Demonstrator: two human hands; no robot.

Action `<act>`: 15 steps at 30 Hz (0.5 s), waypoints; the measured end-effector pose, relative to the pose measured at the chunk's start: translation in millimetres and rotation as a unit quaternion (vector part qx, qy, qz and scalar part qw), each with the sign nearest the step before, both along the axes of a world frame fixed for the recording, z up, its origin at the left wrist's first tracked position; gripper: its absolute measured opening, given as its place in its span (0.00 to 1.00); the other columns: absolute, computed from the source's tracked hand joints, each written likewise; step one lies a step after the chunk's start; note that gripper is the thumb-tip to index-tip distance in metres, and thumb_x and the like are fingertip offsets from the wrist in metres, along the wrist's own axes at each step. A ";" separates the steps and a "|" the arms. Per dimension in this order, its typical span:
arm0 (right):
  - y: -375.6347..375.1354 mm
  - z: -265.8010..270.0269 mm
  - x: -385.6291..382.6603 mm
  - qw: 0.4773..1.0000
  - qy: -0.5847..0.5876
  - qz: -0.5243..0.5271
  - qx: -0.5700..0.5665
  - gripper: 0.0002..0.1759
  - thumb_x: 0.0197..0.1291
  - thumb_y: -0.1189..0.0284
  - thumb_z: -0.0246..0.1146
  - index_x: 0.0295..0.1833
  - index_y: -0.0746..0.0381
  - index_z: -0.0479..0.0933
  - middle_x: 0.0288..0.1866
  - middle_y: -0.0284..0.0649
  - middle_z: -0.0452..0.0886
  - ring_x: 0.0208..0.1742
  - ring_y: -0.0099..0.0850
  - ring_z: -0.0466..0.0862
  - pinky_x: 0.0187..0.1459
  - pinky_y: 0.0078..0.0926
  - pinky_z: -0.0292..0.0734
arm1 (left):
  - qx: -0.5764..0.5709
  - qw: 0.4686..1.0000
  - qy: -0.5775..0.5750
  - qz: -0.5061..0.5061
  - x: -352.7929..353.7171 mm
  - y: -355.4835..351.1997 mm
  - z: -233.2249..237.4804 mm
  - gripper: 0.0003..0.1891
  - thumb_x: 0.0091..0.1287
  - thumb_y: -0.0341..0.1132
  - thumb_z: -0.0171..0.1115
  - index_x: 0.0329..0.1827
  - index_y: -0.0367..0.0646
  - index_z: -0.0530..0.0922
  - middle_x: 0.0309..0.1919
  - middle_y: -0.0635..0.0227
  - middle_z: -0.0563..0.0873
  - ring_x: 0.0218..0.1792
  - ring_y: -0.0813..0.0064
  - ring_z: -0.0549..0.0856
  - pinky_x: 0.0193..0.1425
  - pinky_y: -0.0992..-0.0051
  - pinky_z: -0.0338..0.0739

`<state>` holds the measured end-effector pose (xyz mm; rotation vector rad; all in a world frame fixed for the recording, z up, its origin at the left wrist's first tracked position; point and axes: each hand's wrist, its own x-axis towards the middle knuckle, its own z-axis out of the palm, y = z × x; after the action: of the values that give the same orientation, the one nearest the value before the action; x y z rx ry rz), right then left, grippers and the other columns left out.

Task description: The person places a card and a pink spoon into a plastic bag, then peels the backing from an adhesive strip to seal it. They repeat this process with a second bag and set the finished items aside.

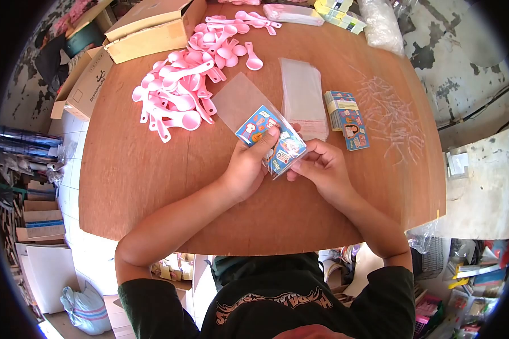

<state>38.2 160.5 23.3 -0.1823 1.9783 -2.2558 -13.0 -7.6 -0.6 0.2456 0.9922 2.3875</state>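
Note:
My left hand (247,165) is closed around a blue printed card (281,148) with small colourful pictures, its thumb lying across the front. A clear plastic bag (240,97) surrounds the card and sticks out beyond its upper left end. At the card's lower right end, the fingers of my right hand (324,168) pinch the edge of the bag. Just beyond my hands lies a stack of flat clear bags (302,93). To its right is a banded stack of similar blue cards (348,120).
Pink plastic spoons (181,101) are heaped on the brown table (169,186) at the left. Thin clear strips (393,116) lie scattered at the right. A cardboard box (152,34), yellow packs (340,14) and a white plastic roll (382,25) stand along the back.

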 end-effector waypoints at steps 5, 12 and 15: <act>1.7 -11.2 -0.5 0.999 0.051 0.004 0.018 0.07 0.62 0.78 0.64 0.44 0.69 0.76 0.38 0.39 0.83 0.37 0.23 0.84 0.40 0.21 0.81 | 0.007 0.998 -0.012 -0.055 6.2 -2.5 1.8 0.22 0.74 0.45 0.53 0.61 0.37 0.72 0.53 0.60 0.82 0.51 0.71 0.82 0.49 0.67 0.80; -12.3 -13.2 -1.2 0.990 0.123 -0.073 0.003 0.14 0.62 0.80 0.63 0.53 0.69 0.73 0.43 0.39 0.82 0.40 0.22 0.83 0.41 0.20 0.81 | -0.040 0.995 0.042 -0.085 10.6 0.1 0.9 0.23 0.73 0.45 0.54 0.66 0.43 0.69 0.54 0.69 0.80 0.49 0.79 0.80 0.47 0.75 0.76; -5.3 -8.3 0.8 0.997 0.027 -0.063 0.018 0.13 0.64 0.79 0.61 0.53 0.69 0.73 0.42 0.39 0.82 0.39 0.21 0.83 0.39 0.20 0.81 | -0.063 0.992 0.063 -0.090 14.2 4.3 -0.1 0.27 0.74 0.45 0.53 0.73 0.45 0.62 0.61 0.71 0.76 0.56 0.80 0.77 0.53 0.73 0.74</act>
<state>39.0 155.2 15.0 -0.1183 2.1126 -2.3114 1.2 -3.3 -0.7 0.4264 1.1232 2.1594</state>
